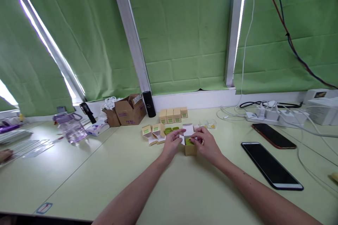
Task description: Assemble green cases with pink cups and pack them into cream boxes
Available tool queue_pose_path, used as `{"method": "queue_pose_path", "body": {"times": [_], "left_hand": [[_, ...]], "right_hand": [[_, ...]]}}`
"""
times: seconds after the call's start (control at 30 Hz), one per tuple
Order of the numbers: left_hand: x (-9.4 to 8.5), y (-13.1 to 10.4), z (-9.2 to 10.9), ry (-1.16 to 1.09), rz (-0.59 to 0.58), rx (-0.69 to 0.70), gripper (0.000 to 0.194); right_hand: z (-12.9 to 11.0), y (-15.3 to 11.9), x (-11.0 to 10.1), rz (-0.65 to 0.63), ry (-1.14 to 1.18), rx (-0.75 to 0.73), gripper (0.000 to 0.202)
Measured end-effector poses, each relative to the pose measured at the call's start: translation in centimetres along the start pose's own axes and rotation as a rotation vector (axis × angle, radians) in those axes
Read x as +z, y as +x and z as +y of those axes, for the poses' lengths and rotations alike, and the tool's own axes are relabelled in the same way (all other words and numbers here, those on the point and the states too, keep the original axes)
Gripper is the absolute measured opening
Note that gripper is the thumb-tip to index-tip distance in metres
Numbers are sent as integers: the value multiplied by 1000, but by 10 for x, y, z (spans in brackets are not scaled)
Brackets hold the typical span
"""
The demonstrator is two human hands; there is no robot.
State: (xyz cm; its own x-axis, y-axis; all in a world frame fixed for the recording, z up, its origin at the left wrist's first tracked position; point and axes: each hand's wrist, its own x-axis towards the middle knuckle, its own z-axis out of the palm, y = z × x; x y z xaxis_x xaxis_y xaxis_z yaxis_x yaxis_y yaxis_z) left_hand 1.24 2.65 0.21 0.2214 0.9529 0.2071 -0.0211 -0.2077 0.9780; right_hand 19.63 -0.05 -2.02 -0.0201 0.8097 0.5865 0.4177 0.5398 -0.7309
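A small open cardboard box [190, 151] stands upright on the table between my hands, its white flaps raised. Inside it shows a green item [188, 141]. My left hand [173, 142] is at the box's left side, fingers stretched out and apart, with the thumb near a white flap. My right hand [207, 144] reaches over the right side of the box, its fingertips pinched at the green item; whatever small thing they grip is partly hidden. Just behind my left hand lie green cases [169, 130]. A clear plastic case [211, 124] with yellow bits sits beyond my right hand.
Several closed small boxes [173, 115] stand in a row behind; two opened ones [155, 133] are left of them. Further left are a brown carton [130, 110], black cylinder [149, 104] and water jug [70, 128]. Phones [271, 165] and a power strip [274, 117] lie right. Another person's hand [5, 155] shows far left.
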Motion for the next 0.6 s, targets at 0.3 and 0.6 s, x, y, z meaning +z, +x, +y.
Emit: {"method": "queue_pose_path", "body": {"times": [0.3, 0.6], "left_hand": [[0, -1, 0, -8, -11, 2, 46], [0, -3, 3, 27, 27, 42, 35]], "right_hand": [[3, 1, 2, 4, 22, 34, 20], [3, 0, 1, 17, 16, 59, 17]]}}
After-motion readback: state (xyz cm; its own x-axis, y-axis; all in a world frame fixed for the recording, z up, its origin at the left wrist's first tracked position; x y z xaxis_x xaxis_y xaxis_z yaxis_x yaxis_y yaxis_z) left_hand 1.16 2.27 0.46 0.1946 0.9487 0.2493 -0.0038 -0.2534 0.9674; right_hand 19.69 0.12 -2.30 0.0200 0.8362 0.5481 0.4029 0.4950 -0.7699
